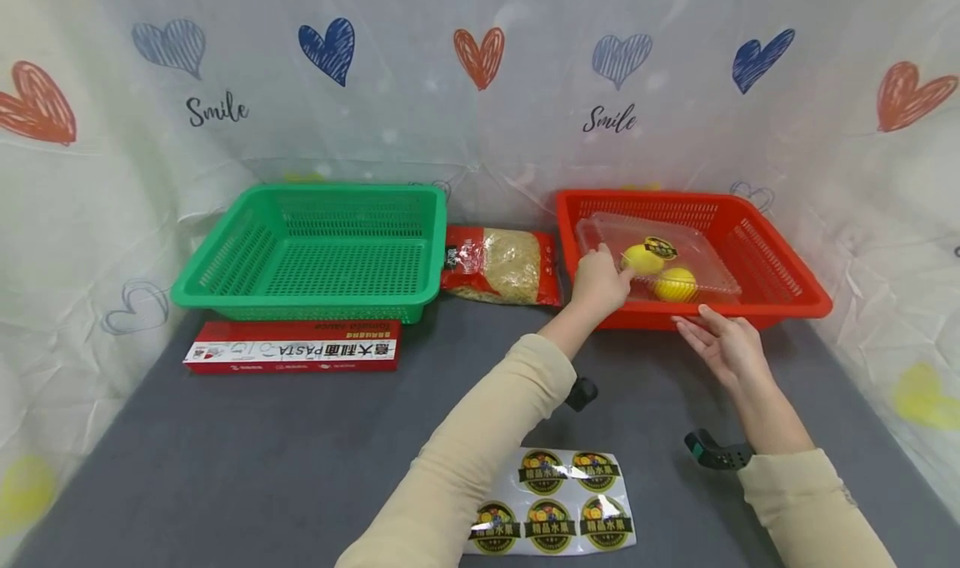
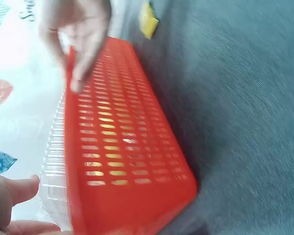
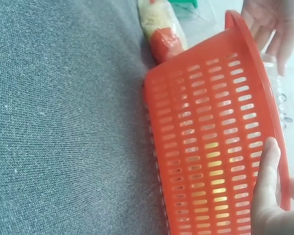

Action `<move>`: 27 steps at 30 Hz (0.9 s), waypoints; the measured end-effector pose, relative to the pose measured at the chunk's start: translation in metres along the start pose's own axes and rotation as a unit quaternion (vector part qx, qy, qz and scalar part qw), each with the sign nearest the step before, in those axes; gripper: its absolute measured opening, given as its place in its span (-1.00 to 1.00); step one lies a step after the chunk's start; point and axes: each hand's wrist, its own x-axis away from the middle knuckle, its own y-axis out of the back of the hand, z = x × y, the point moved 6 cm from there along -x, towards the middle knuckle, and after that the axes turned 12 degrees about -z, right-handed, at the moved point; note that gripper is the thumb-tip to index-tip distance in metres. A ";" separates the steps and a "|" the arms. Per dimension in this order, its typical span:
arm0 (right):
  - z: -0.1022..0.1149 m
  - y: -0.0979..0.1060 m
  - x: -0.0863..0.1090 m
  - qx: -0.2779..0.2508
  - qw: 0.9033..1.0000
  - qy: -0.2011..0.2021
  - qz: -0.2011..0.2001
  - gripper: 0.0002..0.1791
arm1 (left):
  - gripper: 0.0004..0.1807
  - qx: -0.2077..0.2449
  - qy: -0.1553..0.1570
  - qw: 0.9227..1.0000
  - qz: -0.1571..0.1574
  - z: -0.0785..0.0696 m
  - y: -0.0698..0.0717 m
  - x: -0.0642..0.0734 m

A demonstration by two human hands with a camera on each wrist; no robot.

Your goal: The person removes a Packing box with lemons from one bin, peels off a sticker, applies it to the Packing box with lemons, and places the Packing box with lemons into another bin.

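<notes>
A clear plastic fruit box (image 1: 701, 260) with two yellow fruits (image 1: 643, 259) inside sits tilted in the red basket (image 1: 795, 308), a round black-and-gold sticker (image 1: 661, 247) on its lid. My left hand (image 1: 600, 285) grips the box's near left corner, thumb and fingers around its edge. That end stands above the rim in the left wrist view, thumb (image 2: 24, 189) beside the clear plastic. At the front rim, my right hand (image 1: 723, 347) touches the basket with loosely straight fingers; one finger (image 3: 268, 166) lies along the outer wall in the right wrist view.
A green basket (image 1: 307, 311) stands at the left, behind a red pasta box (image 1: 292, 360). Between the baskets lies a red-and-clear bag (image 1: 510, 264) of pale food. On the grey table (image 1: 262, 468), a sticker sheet (image 1: 558, 501) lies partly under my left sleeve (image 1: 465, 451).
</notes>
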 end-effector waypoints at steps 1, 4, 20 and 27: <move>-0.001 0.001 0.000 0.003 1.000 0.000 -0.001 0.02 | -0.32 -0.016 -0.006 1.000 0.000 0.000 -0.002 0.001; -0.003 0.002 0.001 0.004 1.000 0.000 0.000 -0.05 | -0.31 -0.051 -0.016 0.999 -0.005 0.002 -0.006 0.002; 0.000 -0.004 0.004 0.004 1.000 0.013 0.016 0.02 | -0.41 -0.134 -0.069 0.989 0.009 0.004 -0.012 -0.005; 0.000 -0.002 0.005 0.005 1.000 0.009 0.013 0.04 | -0.42 -0.133 -0.092 0.987 0.000 0.005 -0.016 -0.003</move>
